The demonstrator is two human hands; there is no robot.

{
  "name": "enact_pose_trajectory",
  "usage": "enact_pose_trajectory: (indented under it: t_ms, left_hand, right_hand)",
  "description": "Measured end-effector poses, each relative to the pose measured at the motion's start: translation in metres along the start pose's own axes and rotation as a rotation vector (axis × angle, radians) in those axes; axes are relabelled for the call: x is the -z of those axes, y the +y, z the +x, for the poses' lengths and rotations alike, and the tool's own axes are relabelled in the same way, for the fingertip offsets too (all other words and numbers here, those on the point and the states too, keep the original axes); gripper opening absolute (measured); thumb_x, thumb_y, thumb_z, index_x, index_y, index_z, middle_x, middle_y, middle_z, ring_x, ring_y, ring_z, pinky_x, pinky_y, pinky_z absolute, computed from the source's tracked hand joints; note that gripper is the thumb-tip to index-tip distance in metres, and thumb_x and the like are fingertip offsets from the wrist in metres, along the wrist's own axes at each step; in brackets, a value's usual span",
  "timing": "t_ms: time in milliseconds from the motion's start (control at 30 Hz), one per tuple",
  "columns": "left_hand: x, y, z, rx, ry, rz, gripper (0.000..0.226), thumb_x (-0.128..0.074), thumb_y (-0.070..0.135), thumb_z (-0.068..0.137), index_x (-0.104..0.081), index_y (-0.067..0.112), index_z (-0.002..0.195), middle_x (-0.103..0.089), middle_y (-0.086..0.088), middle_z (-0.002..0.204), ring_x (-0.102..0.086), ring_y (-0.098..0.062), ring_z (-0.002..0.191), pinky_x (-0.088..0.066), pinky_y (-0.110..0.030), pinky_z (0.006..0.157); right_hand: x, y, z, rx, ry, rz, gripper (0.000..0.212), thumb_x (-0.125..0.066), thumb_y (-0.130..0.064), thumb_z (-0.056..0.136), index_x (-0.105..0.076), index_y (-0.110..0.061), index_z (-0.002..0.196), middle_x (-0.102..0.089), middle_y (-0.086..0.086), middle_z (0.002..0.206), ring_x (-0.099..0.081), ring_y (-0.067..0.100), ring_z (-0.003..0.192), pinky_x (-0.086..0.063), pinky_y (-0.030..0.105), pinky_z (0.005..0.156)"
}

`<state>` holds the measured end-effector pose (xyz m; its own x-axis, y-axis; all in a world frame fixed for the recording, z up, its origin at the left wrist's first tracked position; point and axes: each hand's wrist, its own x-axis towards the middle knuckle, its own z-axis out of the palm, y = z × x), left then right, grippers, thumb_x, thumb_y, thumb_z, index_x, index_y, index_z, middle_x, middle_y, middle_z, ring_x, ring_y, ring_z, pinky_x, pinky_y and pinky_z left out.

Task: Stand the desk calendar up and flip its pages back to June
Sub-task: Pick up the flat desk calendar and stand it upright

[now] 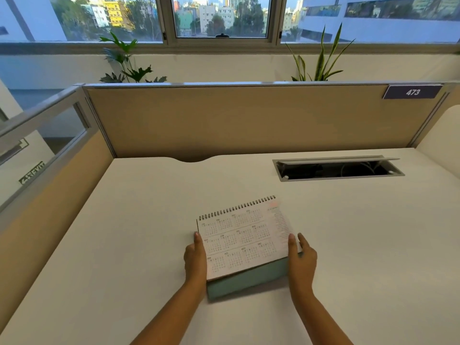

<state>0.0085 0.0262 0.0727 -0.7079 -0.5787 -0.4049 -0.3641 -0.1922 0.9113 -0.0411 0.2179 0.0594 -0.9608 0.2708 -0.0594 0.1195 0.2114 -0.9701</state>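
A spiral-bound desk calendar [245, 241] lies low on the white desk [124, 232], near its front middle. Its top page shows a whole-year overview of small month grids. The wire binding runs along the far edge, and a teal cardboard base [246, 280] shows under the near edge. My left hand [196, 257] grips the calendar's left edge, thumb on the page. On the right edge my right hand [302, 257] holds it, thumb on the page and fingers around the side.
An open cable hatch [336, 168] is sunk in the desk at the back right. Beige partition panels [249, 120] close the back and left sides. A tag reading 473 [412, 92] hangs at the top right. Plants stand behind the partition.
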Motion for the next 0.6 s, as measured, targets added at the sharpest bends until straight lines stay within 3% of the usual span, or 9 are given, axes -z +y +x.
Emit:
enact_pose_trajectory:
  t_ms: [67,167,333,433,500,600]
  left_hand:
    - [0.0,0.006,-0.002,0.011,0.037,-0.097,0.067,-0.02,0.063,0.084,-0.052,0.01,0.11,-0.066,-0.015,0.1,-0.066,-0.026,0.078,-0.056,-0.039,0.063]
    - [0.003,0.021,-0.005,-0.063,0.008,-0.168,0.066,-0.019,0.064,0.083,-0.048,0.012,0.112,-0.063,-0.014,0.101,-0.063,-0.024,0.081,-0.051,-0.029,0.055]
    - [0.007,0.037,-0.009,-0.227,-0.033,-0.143,0.065,-0.017,0.056,0.087,-0.051,0.009,0.115,-0.063,-0.012,0.105,-0.061,-0.023,0.092,-0.044,-0.02,0.062]
    - [0.009,0.033,-0.01,-0.238,-0.098,-0.115,0.057,-0.016,0.049,0.091,-0.055,0.015,0.113,-0.061,-0.007,0.106,-0.057,-0.022,0.098,-0.042,-0.017,0.067]
    - [0.011,0.032,-0.01,-0.248,-0.124,-0.103,0.053,-0.015,0.047,0.092,-0.059,0.019,0.101,-0.063,-0.004,0.1,-0.056,-0.022,0.101,-0.041,-0.024,0.081]
    - [0.013,0.032,-0.008,-0.21,-0.166,-0.08,0.052,-0.013,0.048,0.091,-0.058,0.024,0.085,-0.063,0.001,0.093,-0.056,-0.021,0.099,-0.035,-0.032,0.093]
  right_hand:
    - [0.001,-0.001,0.001,0.032,-0.03,0.071,0.071,-0.041,-0.07,0.077,-0.057,-0.012,0.114,-0.061,0.015,0.109,-0.06,0.029,0.101,-0.052,0.027,0.074]
    - [0.003,-0.011,0.001,0.083,-0.04,0.173,0.057,-0.04,-0.058,0.08,-0.049,-0.013,0.114,-0.056,0.012,0.109,-0.057,0.024,0.1,-0.049,0.022,0.072]
    - [0.001,-0.02,0.001,0.132,-0.118,0.17,0.047,-0.045,-0.052,0.078,-0.04,-0.022,0.113,-0.052,0.01,0.111,-0.056,0.022,0.102,-0.054,0.017,0.066]
    - [0.001,-0.02,0.002,0.159,-0.126,0.104,0.049,-0.049,-0.052,0.077,-0.039,-0.022,0.114,-0.05,0.008,0.116,-0.052,0.022,0.108,-0.053,0.027,0.081]
    - [0.002,-0.021,0.001,0.164,-0.14,0.033,0.054,-0.052,-0.051,0.081,-0.037,-0.018,0.122,-0.045,0.008,0.123,-0.047,0.023,0.114,-0.049,0.037,0.092]
    - [0.002,-0.013,-0.003,0.129,-0.163,-0.033,0.064,-0.049,-0.041,0.086,-0.023,-0.017,0.14,-0.035,0.007,0.141,-0.035,0.024,0.128,-0.038,0.042,0.101]
